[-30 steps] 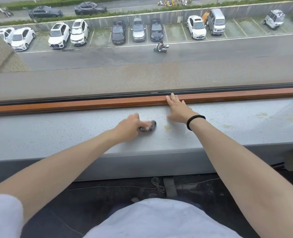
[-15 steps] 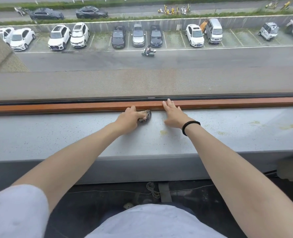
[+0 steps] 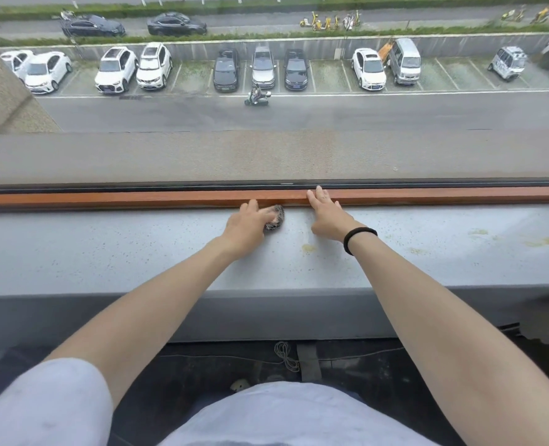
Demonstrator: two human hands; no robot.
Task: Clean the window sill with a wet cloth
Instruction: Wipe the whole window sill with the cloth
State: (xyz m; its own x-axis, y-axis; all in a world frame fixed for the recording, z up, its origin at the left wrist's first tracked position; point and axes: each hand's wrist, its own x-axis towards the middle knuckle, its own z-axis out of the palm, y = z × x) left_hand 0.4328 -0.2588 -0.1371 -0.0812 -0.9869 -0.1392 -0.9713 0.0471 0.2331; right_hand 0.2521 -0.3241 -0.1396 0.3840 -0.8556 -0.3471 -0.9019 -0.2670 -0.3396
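The grey speckled window sill (image 3: pixel 106 252) runs across the view below a wooden window frame strip (image 3: pixel 138 198). My left hand (image 3: pixel 249 225) grips a small dark bunched cloth (image 3: pixel 275 217) and holds it on the sill right against the wooden strip. My right hand (image 3: pixel 328 215) lies flat with straight fingers on the sill to the right of the cloth, fingertips reaching onto the wooden strip. A black band circles my right wrist. Most of the cloth is hidden under my left fingers.
Yellowish stains mark the sill: one (image 3: pixel 308 248) just in front of my right hand, more at the far right (image 3: pixel 546 243). Below the sill edge are a dark floor and a coiled cable (image 3: pixel 286 355). The window glass (image 3: pixel 266 149) closes off the far side.
My left hand moved the cloth away from me, from the middle of the sill up to the wooden strip. My right hand has stayed planted in place.
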